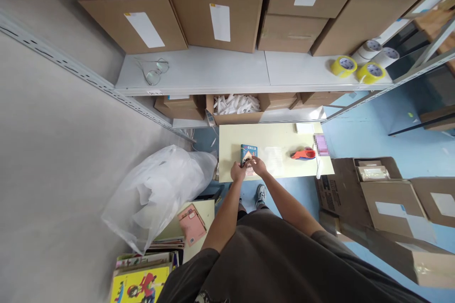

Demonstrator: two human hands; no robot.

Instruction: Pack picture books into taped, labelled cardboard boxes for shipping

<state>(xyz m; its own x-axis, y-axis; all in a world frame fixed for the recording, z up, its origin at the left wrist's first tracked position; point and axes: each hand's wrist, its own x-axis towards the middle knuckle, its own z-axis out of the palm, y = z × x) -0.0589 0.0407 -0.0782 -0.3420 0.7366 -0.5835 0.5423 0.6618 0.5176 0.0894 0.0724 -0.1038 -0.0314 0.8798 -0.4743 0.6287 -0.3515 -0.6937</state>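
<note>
A blue picture-covered book (250, 147) lies on the pale yellow table, partly covered by my hands. At its lower left corner, my left hand (237, 171) is closed, its fingers curled inward. My right hand (258, 165) meets it from the right over the lower part of the book, fingers pinched together. Between the fingertips is something small that I cannot make out. To the right of my hands a thin whitish sheet (273, 160) rests on the table. Farther right sits a red and blue tape dispenser (304, 154).
Above the table (227, 135), shelves hold cardboard boxes (216, 14), glasses (156, 72) and tape rolls (343, 66). An open box holds white strips (236, 104). A big plastic bag (159, 180) and books (142, 284) are at left; cartons (391, 203) stand at right.
</note>
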